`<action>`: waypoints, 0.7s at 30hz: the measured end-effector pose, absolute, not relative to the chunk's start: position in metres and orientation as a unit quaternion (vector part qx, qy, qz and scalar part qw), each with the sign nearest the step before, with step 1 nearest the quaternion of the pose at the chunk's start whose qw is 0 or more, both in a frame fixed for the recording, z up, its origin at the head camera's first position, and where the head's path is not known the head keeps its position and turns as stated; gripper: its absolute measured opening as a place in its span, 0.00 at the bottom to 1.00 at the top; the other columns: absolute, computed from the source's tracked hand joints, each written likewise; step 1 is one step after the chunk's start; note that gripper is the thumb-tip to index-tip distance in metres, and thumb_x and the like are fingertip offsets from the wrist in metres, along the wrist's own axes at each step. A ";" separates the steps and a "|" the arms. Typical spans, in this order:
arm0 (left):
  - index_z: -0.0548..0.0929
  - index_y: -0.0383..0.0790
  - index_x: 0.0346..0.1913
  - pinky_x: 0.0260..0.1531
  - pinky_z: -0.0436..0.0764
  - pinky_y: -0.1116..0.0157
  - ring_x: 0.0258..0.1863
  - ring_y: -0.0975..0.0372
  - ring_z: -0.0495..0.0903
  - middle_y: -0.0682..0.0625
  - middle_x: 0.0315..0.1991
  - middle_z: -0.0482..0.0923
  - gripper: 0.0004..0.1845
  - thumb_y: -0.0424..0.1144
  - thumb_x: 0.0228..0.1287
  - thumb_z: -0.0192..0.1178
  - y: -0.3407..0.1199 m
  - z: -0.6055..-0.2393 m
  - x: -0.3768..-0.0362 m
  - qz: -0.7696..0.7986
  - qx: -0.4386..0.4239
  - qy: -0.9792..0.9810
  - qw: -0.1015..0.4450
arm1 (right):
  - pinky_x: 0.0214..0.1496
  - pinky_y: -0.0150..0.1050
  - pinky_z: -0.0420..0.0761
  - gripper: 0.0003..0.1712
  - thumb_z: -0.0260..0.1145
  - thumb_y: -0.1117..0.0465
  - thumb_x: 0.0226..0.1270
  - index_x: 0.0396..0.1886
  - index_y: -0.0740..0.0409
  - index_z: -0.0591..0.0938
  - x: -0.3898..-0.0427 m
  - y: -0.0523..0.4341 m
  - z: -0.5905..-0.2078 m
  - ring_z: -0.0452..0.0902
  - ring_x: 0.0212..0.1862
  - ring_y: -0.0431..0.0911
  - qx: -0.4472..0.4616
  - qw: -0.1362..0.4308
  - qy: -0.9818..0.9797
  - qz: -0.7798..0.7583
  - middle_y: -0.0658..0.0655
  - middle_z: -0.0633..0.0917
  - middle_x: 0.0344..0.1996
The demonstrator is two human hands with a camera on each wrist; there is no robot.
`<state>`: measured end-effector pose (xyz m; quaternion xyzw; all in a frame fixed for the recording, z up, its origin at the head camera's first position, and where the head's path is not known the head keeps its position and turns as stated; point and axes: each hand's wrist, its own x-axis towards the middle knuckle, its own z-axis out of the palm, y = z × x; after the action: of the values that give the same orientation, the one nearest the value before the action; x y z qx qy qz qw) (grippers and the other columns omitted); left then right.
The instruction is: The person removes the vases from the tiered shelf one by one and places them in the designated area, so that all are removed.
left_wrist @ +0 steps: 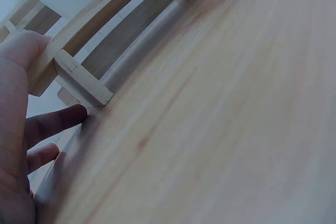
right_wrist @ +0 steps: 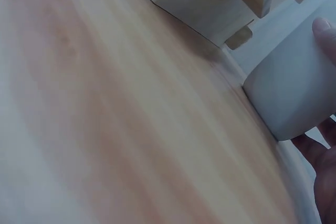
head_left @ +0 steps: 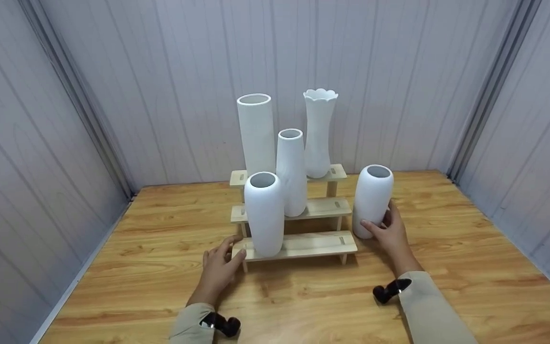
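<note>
A white vase (head_left: 373, 200) with a rounded shoulder stands upright on the table, right of a three-step wooden display stand (head_left: 320, 244). Low on this vase, my right hand (head_left: 392, 234) grips with the thumb in front and fingers round the far right side. My left hand (head_left: 220, 265) holds the left end of the stand's lowest step between thumb and index finger. In the left wrist view, other fingers (left_wrist: 55, 124) stretch past the stand's leg (left_wrist: 84, 80), close to the tabletop. A similar white vase (head_left: 265, 215) stands on the left of that step.
On the middle step is a slim tapered white vase (head_left: 292, 177). The top step bears a tall cylindrical vase (head_left: 257, 136) at left and a scalloped-rim vase (head_left: 319, 138) at right. Pale panel walls (head_left: 184, 86) enclose the wooden table (head_left: 160, 248) at the back and sides.
</note>
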<state>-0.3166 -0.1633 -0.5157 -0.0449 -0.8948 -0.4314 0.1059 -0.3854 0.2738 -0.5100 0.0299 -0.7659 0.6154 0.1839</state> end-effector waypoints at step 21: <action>0.72 0.58 0.58 0.62 0.34 0.45 0.56 0.48 0.66 0.47 0.50 0.76 0.23 0.58 0.60 0.55 -0.164 -0.517 -0.315 -0.429 -0.061 -0.893 0.124 | 0.60 0.51 0.64 0.52 0.72 0.61 0.52 0.71 0.56 0.52 -0.389 0.258 -0.493 0.62 0.62 0.57 0.054 0.197 -0.740 0.641 0.70 0.65 0.62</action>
<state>-0.3147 -0.1637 -0.5171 -0.0614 -0.8929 -0.4286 0.1237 -0.3894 0.2585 -0.4933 0.0541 -0.7402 0.6406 0.1969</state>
